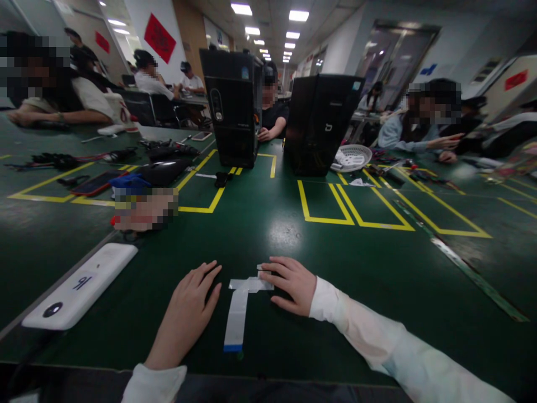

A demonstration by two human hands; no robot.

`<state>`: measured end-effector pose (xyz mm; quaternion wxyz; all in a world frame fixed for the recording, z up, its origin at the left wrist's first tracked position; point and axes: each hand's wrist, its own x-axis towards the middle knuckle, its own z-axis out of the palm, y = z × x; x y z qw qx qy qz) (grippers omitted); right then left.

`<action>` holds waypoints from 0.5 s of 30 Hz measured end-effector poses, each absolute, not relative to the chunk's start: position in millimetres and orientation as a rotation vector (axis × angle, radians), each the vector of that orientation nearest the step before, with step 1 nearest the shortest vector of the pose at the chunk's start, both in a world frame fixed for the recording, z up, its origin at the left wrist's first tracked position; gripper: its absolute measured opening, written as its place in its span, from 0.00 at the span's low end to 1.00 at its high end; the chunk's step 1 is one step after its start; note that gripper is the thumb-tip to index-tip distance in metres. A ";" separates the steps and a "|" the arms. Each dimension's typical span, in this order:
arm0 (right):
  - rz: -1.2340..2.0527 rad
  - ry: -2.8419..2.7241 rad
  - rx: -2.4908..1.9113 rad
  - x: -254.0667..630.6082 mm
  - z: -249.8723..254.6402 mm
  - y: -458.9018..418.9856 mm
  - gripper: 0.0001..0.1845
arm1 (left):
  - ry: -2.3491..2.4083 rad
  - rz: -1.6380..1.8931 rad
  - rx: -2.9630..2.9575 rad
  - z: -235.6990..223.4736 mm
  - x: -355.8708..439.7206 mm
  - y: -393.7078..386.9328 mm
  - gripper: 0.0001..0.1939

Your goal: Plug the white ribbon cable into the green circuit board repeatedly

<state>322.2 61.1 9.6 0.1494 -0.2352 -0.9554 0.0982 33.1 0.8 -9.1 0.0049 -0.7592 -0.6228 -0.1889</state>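
A white flat ribbon cable with a blue end lies on the green table in front of me. At its far end it meets a crosswise whitish, partly see-through strip, which looks like clear tape or a folded part of the cable. My right hand rests palm down with fingers stretched, its fingertips on or just over the strip's right end. To the left of the cable, my left hand lies flat on the table, fingers extended, apart from the cable and holding nothing.
A white power bank-like device lies at left. Two black computer towers stand ahead, near a white basket. Yellow tape outlines mark the table. Cables and pouches lie at left; a metal strip lies right. Other people sit around.
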 end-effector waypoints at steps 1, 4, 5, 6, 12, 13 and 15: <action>0.286 -2.746 -0.674 322.1 9.5 61.1 0.30 | -1.952 -0.591 -2.376 -9.1 33.1 0.6 0.24; 0.295 -2.749 -0.670 322.4 8.5 62.2 0.30 | -1.951 -0.609 -2.368 -8.7 33.7 0.2 0.24; 0.298 -2.749 -0.667 322.6 8.2 62.5 0.30 | -1.950 -0.620 -2.367 -8.5 34.0 0.1 0.24; 0.299 -2.751 -0.664 322.7 8.0 62.5 0.30 | -1.950 -0.628 -2.367 -8.5 34.3 0.2 0.23; 0.256 -2.721 -0.658 329.5 3.1 63.9 0.32 | -1.971 -0.613 -2.372 -8.7 33.7 0.6 0.24; 0.227 -2.697 -0.682 334.0 0.7 67.0 0.32 | -1.978 -0.603 -2.373 -8.6 33.4 0.6 0.24; 0.139 -2.642 -0.794 349.3 -5.8 78.4 0.32 | -1.990 -0.583 -2.378 -8.1 33.1 0.5 0.24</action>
